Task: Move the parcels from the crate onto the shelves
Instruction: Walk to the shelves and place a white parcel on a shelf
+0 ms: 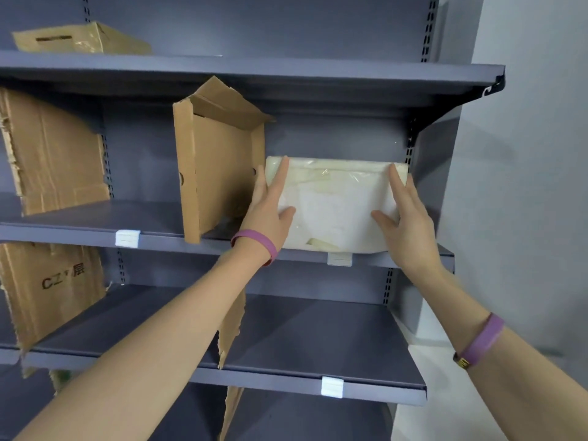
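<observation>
A white plastic-wrapped parcel (337, 202) stands leaning on the middle grey shelf (159, 240), at its right end, between a cardboard divider (219, 160) and the shelf's side bracket. My left hand (270, 211) lies flat on the parcel's left edge, fingers straight and pointing up, thumb across its front. On the parcel's right edge rests my right hand (404, 218) in the same way, fingers straight. Both hands touch the parcel from the front. The crate is out of view.
Torn cardboard dividers stand at the left on the middle shelf (54, 154), the lower shelf (54, 288) and the top shelf (79, 38). Another cardboard strip (230, 329) splits the lower shelf (318, 338). A pale wall (525, 186) borders the rack on the right.
</observation>
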